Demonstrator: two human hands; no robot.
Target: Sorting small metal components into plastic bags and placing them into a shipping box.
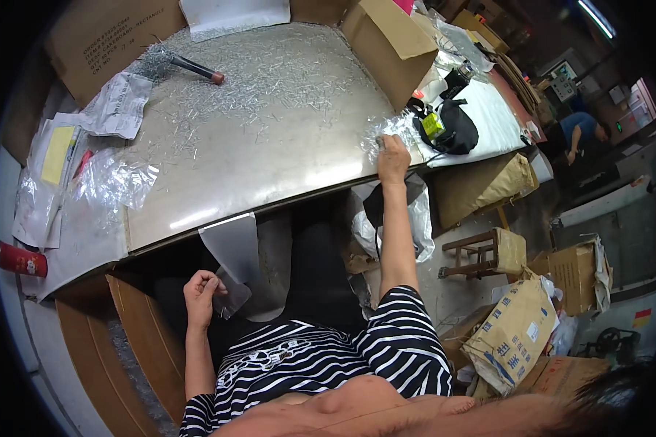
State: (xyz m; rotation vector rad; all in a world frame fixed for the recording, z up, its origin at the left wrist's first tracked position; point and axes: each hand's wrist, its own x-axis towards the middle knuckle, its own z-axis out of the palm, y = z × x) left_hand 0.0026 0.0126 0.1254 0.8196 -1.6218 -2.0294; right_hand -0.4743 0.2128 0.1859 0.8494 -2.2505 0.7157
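My left hand [202,288] is low in front of me, beneath the table edge. Its thumb and fingers pinch a small clear plastic bag [233,297] that hangs to the right of them. My right hand [393,156] is at the table's right front corner. Its fingers are closed at a pile of shiny clear plastic [375,132], and what they hold is hidden. Many small shiny slivers [248,87] lie scattered over the metal tabletop [248,160]. A translucent sheet [230,244] hangs over the front edge between my hands.
A dark-handled brush-like tool [197,68] lies at the back left. Crumpled plastic [116,178] and papers cover the left side, beside a red can [23,259]. An open carton [390,51] and black pouch [455,127] stand right. A wooden stool [488,251] and another person [579,135] are farther right.
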